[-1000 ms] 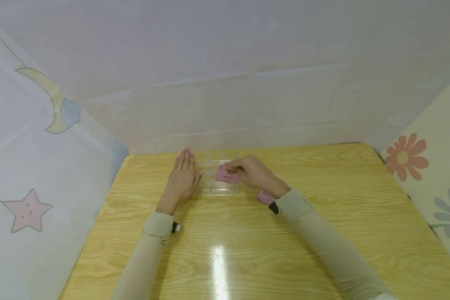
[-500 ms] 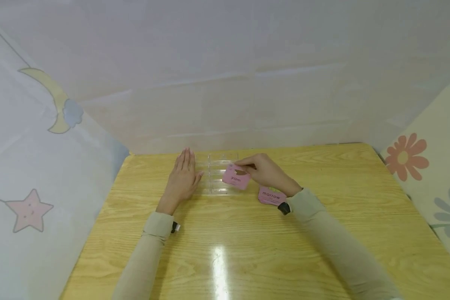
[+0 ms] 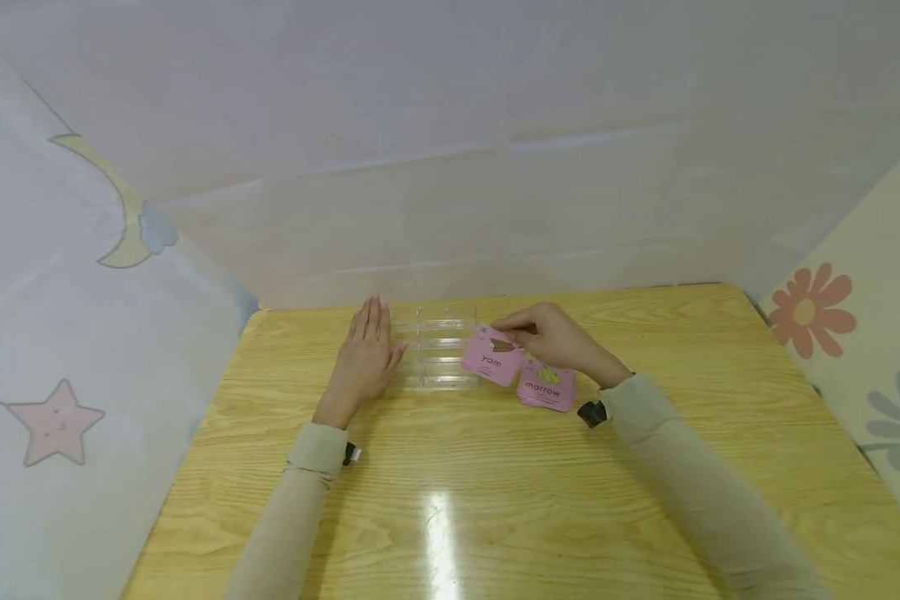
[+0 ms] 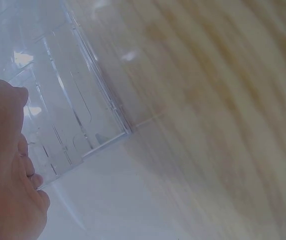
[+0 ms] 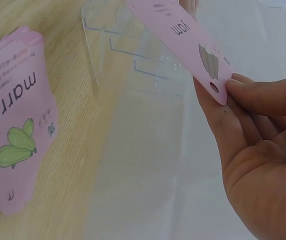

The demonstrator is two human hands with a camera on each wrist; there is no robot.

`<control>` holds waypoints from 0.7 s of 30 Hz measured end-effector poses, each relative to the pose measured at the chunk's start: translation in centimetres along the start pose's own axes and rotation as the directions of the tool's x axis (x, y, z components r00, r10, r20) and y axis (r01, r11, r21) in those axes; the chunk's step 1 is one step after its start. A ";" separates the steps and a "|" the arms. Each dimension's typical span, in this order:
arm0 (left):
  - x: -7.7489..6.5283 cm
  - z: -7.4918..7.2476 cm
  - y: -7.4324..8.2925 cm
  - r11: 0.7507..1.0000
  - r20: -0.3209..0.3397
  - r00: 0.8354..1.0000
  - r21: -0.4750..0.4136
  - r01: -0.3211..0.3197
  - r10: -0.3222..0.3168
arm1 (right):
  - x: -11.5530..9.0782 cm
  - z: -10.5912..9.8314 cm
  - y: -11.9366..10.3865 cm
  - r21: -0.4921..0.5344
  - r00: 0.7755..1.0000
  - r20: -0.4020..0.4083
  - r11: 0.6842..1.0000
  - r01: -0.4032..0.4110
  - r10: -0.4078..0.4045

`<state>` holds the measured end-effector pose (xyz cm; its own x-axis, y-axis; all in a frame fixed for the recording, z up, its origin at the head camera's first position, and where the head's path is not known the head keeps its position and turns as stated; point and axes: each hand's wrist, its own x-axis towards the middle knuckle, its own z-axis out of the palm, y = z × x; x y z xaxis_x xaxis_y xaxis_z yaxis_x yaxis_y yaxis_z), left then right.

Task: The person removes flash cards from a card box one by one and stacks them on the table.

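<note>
My right hand [image 3: 558,337] pinches a pink flash card [image 3: 492,357] printed "yam" by its corner, between thumb and fingers. The card hangs between a clear plastic rack [image 3: 447,367] and a stack of pink cards [image 3: 546,387] with "marrow" on top. In the right wrist view the "yam" card [image 5: 183,37] shows a punched hole near my thumb. My left hand [image 3: 363,354] rests on the left part of the rack, fingers straight and together, hiding that side. The left wrist view shows the rack's slanted slots [image 4: 78,95] beside that hand.
A wooden table [image 3: 390,517] lies under everything, its far edge against a pale cloth backdrop [image 3: 420,167]. Printed cloths with a star [image 3: 56,422] and flowers [image 3: 810,312] stand at the sides.
My right hand has moved right, carrying the "yam" card from over the rack toward the stack. The "marrow" stack, partly covered before, now shows fully. The left hand stays still.
</note>
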<state>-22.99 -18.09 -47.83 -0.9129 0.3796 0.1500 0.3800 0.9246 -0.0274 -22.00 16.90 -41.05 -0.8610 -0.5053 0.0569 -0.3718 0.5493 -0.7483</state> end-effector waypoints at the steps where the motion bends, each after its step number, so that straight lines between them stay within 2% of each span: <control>1: 0.0 0.0 0.0 1.000 -0.001 1.000 -0.001 0.000 0.000 | -0.1 -0.1 0.2 0.000 1.000 0.003 1.000 0.001 -0.001; 10: 0.0 -0.2 0.1 1.000 0.002 1.000 -0.018 -0.001 0.001 | -1.1 -1.7 2.5 0.031 0.996 0.074 0.998 -0.052 0.050; 21: 0.0 0.0 -0.1 1.000 0.005 1.000 -0.026 0.012 -0.012 | -2.6 -3.2 4.6 0.129 0.984 0.126 0.981 -0.142 0.126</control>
<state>-23.05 -18.16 -47.84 -0.9182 0.3687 0.1450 0.3727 0.9280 0.0005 -22.53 22.84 -42.54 -0.8505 -0.5119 -0.1210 -0.1982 0.5250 -0.8277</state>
